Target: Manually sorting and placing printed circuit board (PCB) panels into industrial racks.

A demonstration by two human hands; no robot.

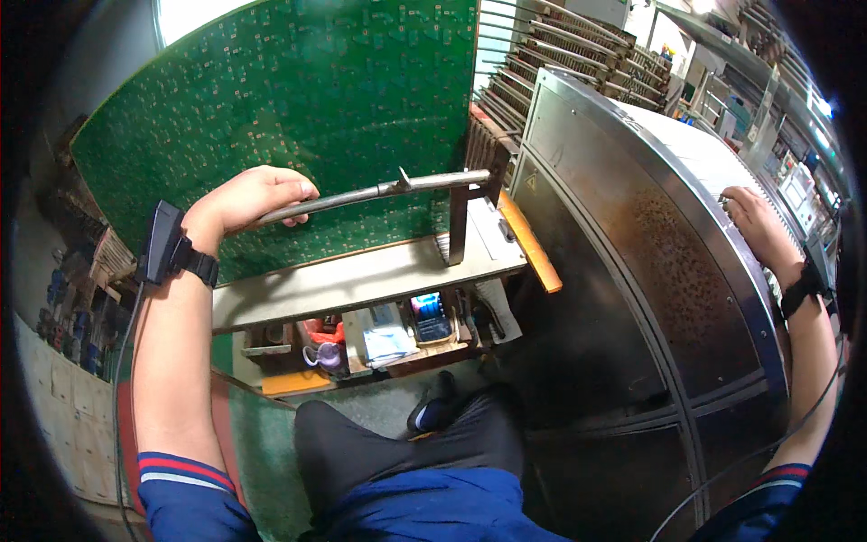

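Note:
My left hand [262,195] is closed around the near end of a grey metal bar [361,194]. The bar runs to the right, to an upright dark bracket [458,226] over a pale shelf [343,278]. Behind this hand stands a large green panel [361,90] covered with small marks. Far to the right, my right hand [760,226] lies at the white ribbed top [704,149] of a stainless steel machine [632,235]. Its fingers are slightly bent over the ribs, and nothing shows in them.
Below the shelf are a phone [431,318], a purple cup [323,356], papers [384,339] and a red bag [325,331]. An orange bar [528,239] sticks out beside the machine. Stacked metal racks [578,45] rise behind. A cable [124,379] hangs along my left arm.

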